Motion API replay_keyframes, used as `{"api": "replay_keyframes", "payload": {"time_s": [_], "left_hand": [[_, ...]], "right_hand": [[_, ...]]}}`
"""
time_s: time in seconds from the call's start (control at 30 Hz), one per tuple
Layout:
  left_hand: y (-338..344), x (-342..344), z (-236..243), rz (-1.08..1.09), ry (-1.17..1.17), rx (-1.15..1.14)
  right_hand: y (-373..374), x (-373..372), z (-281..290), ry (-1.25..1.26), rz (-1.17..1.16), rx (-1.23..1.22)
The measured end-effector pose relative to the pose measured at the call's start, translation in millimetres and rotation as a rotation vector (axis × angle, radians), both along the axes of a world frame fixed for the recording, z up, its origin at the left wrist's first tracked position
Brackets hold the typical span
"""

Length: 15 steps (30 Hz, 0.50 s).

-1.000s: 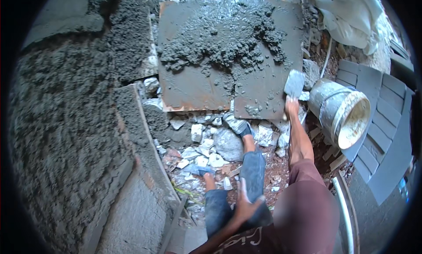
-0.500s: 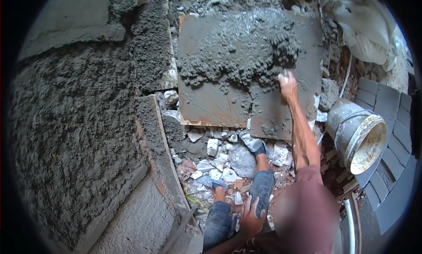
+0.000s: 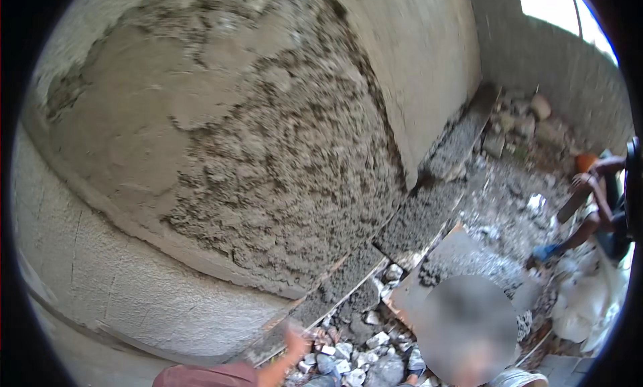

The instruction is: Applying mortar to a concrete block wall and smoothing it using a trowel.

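Mortar (image 3: 479, 260) on its board (image 3: 406, 296) now sits low right, the head having turned toward the rough mortared wall (image 3: 288, 166), and the left hand (image 3: 293, 341) has come up near that wall's foot. The board's left edge slants down toward this hand; the right hand, masked by blur, seems nearer the board. Neither hand's grip can be told. Rubble (image 3: 378, 339) lies between left hand and board.

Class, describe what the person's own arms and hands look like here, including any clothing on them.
On the left arm is a dark maroon fabric sleeve ending partway, leaving the part beyond bare. The left hand is blurred, with no glove visible. The right arm and right hand cannot be made out clearly.
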<state>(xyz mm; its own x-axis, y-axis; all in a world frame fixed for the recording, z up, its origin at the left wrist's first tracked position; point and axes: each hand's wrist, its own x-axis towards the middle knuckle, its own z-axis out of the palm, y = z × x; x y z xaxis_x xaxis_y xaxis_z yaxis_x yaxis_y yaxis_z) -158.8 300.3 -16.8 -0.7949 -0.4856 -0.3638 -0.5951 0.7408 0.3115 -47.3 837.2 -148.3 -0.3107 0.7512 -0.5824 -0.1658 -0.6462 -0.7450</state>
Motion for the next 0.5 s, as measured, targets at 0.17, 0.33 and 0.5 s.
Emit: {"api": "replay_keyframes", "payload": {"time_s": [0.17,0.33,0.5], "left_hand": [[-263.1,-92.6,330.4,0.295,1.103,-0.901],[-345.2,-105.9,557.0,0.325,1.581,-1.285],[-424.6,-132.2,585.4,0.739,1.513,-1.305]], "right_hand": [[-11.0,-48.1,256.0,0.179,-0.214,0.061],[68.1,-91.2,352.0,0.152,-0.536,0.691],[185.7,-190.6,380.4,-0.696,-1.137,1.356]]}}
